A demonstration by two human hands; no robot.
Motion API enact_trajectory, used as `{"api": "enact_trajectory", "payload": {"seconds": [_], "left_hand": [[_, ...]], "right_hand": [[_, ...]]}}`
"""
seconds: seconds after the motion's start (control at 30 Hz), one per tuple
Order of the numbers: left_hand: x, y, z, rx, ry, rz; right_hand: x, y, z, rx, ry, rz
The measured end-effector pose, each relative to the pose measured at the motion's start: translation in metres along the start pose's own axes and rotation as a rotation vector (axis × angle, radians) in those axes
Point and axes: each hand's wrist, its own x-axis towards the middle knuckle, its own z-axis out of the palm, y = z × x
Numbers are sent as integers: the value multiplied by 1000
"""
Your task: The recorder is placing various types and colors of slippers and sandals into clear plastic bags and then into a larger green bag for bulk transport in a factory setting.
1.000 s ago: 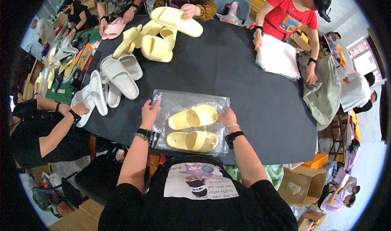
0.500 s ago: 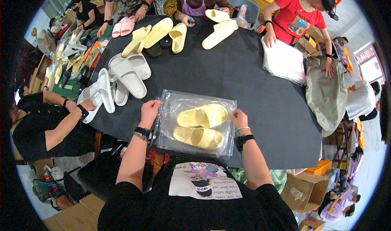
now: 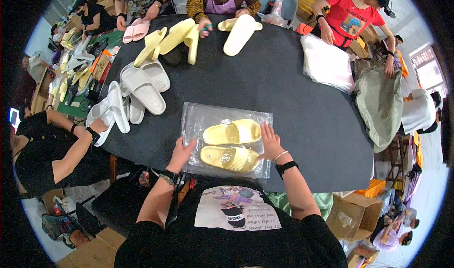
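Note:
In front of me, a clear plastic bag [image 3: 198,116] lies flat on the black table [image 3: 312,140]. Two pale yellow slide sandals are inside it, one upper sandal [image 3: 222,134] and one lower sandal [image 3: 218,155], side by side and with their straps to the right. My left hand [image 3: 178,154] rests at the bag's left edge, thumb and fingers apart. Fingers stretched out, my right hand [image 3: 271,146] lies over the bag's right edge beside the straps. Neither hand grips anything.
Grey slides [image 3: 144,90] are piled at left, where a person's hand [image 3: 98,125] touches one. Yellow slides [image 3: 175,36] and pink slides [image 3: 136,30] lie along the far side. A stack of clear bags [image 3: 327,62] and a greenish sack [image 3: 378,98] are at right, by a person in red.
Both hands have let go of the bag's side edges and opened. My left hand moved down and inward; my right hand came onto the bag. At right, the person in red shifted an arm.

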Motion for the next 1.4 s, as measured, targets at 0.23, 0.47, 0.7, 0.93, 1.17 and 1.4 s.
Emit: {"api": "enact_trajectory", "payload": {"seconds": [0.23,0.47,0.7,0.93,1.17,1.4], "left_hand": [[-25,-8,-33,138,-445,173],[-12,3,-49,200,-457,306],[-19,-39,-54,44,-447,201],[9,-64,-52,429,-244,361],[-38,-3,-22,27,-397,243],[-6,-72,-27,548,15,849]], "right_hand": [[5,-1,25,-81,-183,83],[-11,3,9,-192,-184,114],[-7,-8,23,-108,-201,78],[-9,-4,23,29,-194,157],[-12,4,27,16,-215,181],[-3,-10,22,6,-227,160]]}}
